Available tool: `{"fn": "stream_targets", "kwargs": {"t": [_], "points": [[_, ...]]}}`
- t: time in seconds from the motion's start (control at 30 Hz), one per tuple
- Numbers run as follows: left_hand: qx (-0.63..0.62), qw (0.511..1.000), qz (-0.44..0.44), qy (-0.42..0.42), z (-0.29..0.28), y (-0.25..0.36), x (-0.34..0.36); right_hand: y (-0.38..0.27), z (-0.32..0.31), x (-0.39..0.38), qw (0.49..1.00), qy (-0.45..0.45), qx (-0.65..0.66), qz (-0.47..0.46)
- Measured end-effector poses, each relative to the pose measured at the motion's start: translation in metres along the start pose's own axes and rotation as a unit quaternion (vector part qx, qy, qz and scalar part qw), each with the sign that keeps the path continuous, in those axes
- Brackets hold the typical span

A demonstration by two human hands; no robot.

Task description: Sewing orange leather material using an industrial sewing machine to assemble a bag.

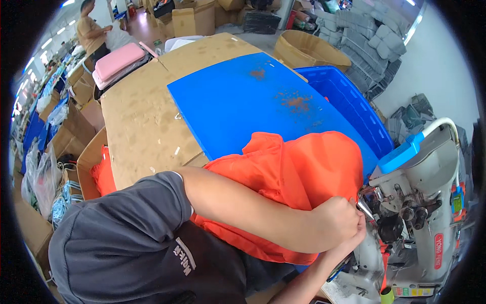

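Note:
A large piece of bright orange fabric [309, 167], bunched and folded, lies over the blue sheet and hangs down toward my lap. My left hand [336, 220] reaches across to the right and is closed in a pinch on the fabric's edge. Just below and beside it, my right hand [360, 230] is also closed at the same edge, its fingers partly covered by the left hand. Both hands are right by the metal parts of a grey sewing machine [422, 223] on the right. Where the edge meets the machine is hidden by my hands.
A blue sheet [228, 106] with reddish-brown bits covers part of the cardboard-topped table [136, 126]. Beyond it stand a blue crate [372, 111] and a round cardboard bin [304, 48]. A blue-headed lamp [402, 154] bends over the machine. Far left, a person [91, 30] stands.

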State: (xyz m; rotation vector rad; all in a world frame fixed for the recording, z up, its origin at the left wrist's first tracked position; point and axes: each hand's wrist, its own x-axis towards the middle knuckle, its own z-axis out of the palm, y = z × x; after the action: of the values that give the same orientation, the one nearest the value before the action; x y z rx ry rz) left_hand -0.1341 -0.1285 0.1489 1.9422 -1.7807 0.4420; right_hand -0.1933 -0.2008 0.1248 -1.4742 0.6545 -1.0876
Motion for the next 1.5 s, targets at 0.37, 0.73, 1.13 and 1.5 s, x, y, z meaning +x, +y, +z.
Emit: {"fn": "stream_targets", "kwargs": {"t": [0.37,0.73,1.13,1.5], "points": [[0.045,0.998,0.038,-0.022,-0.103,-0.031,-0.052,0.006,-0.03,-0.007,0.996,-0.06,-0.026,0.059],[-0.227,0.963,0.033,0.14,-0.1,-0.117,-0.096,0.027,-0.035,-0.117,0.888,-0.266,-0.372,0.04],[0.056,0.969,0.242,0.009,-0.121,0.019,-0.118,0.047,0.021,-0.065,0.973,-0.172,-0.154,0.019],[0.048,0.953,0.299,-0.023,-0.105,0.014,-0.136,0.0,-0.012,-0.04,0.987,-0.097,0.048,0.119]]}}
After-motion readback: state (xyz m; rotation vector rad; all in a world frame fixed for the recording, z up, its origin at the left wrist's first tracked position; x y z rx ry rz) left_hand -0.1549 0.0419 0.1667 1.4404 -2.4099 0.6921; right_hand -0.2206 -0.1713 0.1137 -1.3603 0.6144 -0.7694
